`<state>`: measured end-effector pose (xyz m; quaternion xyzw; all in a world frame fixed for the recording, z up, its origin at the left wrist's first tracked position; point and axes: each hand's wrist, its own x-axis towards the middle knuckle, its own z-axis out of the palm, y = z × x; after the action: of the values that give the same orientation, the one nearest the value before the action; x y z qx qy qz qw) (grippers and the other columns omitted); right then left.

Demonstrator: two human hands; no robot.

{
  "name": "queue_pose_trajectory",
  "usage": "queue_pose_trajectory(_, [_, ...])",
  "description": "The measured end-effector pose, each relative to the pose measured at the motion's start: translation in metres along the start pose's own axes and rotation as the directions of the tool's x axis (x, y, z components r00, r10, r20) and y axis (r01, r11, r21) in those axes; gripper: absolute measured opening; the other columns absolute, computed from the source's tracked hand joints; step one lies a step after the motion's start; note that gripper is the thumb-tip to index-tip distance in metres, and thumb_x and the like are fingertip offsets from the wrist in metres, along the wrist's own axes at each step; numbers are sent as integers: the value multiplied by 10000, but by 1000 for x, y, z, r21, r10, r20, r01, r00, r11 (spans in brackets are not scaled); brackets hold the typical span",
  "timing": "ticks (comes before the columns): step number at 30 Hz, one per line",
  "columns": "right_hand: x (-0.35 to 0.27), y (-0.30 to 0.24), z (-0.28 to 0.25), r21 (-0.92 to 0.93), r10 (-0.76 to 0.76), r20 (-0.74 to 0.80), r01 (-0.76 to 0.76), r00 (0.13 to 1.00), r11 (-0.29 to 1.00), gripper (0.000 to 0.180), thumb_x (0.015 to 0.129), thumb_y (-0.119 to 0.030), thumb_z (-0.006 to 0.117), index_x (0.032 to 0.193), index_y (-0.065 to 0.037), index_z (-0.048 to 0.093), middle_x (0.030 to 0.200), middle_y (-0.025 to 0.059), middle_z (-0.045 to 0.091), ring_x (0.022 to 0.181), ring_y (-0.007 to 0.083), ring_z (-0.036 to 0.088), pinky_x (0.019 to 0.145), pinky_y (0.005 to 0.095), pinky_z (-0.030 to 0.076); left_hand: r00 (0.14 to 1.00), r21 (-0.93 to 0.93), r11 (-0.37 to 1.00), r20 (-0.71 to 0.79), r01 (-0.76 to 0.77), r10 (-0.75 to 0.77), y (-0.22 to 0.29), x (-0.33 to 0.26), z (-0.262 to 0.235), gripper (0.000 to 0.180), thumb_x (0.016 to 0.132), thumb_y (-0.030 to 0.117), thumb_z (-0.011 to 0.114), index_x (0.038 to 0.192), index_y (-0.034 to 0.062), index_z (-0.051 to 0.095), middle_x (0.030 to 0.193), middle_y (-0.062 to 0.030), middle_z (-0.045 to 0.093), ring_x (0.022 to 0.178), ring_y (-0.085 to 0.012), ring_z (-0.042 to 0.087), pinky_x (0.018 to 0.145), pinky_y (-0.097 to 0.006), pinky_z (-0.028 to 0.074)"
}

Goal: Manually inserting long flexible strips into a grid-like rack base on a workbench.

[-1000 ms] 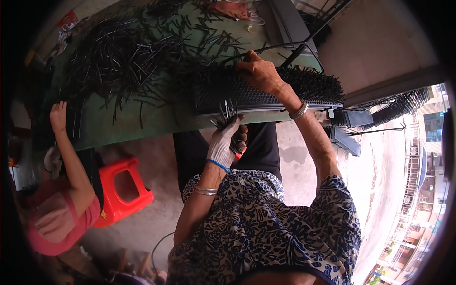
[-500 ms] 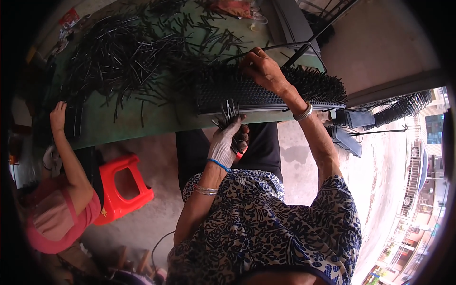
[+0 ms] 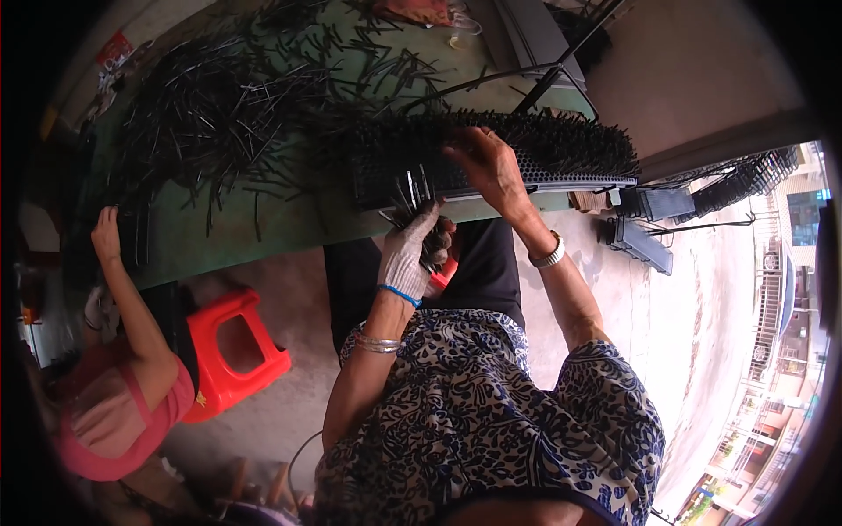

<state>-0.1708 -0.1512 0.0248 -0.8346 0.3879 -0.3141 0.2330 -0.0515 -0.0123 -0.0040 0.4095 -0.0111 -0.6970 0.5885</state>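
Lower in the frame than half a second ago, the right hand [image 3: 493, 171] is at the perforated panel [image 3: 533, 168], right of upper centre, fingers loosely bent; I cannot tell whether they grip anything. Near centre, the gloved left hand [image 3: 409, 252] is closed round a bunch of dark strips [image 3: 417, 184].
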Motion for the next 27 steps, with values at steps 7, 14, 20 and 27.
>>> queue_pose_trajectory(7, [-13, -9, -23, 481, 210, 450, -434, 868, 762, 185, 890, -133, 653, 1018, -1, 641, 797, 19, 622, 720, 91, 556, 639, 247, 457, 998, -18, 999, 49, 29, -28, -1, 0, 13, 212, 900, 209, 681, 1033, 45, 665, 778, -93, 681, 549, -110, 596, 403, -189, 391])
queue_pose_trajectory(14, [-1, -12, -36, 354, 291, -101, -239, 951, 904, 111, 894, -82, 653, 922, 7, 594, 732, 37, 621, 604, 80, 559, 552, 243, 451, 997, 16, 997, -26, 74, -73, -4, 11, 15, 219, 909, 218, 663, 1053, 55, 648, 845, -110, 708, 605, -138, 643, 438, -235, 443])
queue_pose_trajectory(20, [13, 18, -5, 181, 66, -385, 6, 920, 983, 106, 876, -40, 656, 925, -17, 565, 733, 66, 624, 595, 106, 568, 549, 259, 458, 993, -38, 997, -97, 66, -69, -8, 9, 25, 187, 913, 223, 657, 1006, 61, 645, 795, -71, 687, 561, -116, 590, 463, -252, 448])
queue_pose_trajectory(27, [19, 18, 4, -23, -113, -461, 115, 880, 993, 122, 861, -22, 658, 919, -20, 550, 751, 108, 591, 614, 178, 543, 590, 283, 460, 996, -46, 997, -58, 60, -62, -12, 18, 13, 167, 914, 204, 654, 977, 49, 648, 718, -42, 623, 518, -90, 529, 429, -225, 393])
